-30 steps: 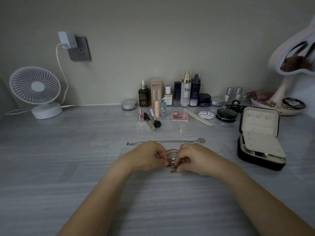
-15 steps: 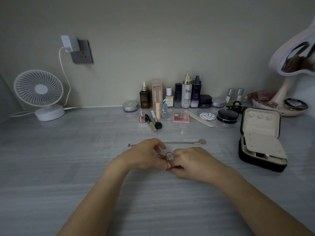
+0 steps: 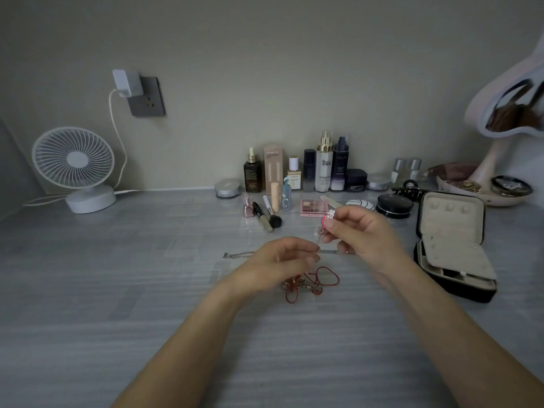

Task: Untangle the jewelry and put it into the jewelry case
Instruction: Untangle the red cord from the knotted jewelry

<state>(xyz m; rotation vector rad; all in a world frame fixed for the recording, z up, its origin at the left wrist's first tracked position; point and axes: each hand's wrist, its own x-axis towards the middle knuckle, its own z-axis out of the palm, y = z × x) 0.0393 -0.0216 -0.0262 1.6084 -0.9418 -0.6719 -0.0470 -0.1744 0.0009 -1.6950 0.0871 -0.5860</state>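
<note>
Covering the middle of the silver chain and the nine o'clock side of the red-cord tangle with the left hand, curling under and hiding any grip. Pinching the pink charm in the right hand, masking its three o'clock half. Cutting the mirror off at the three o'clock edge. Blurring the bottle labels at twelve o'clock beyond reading.
</note>
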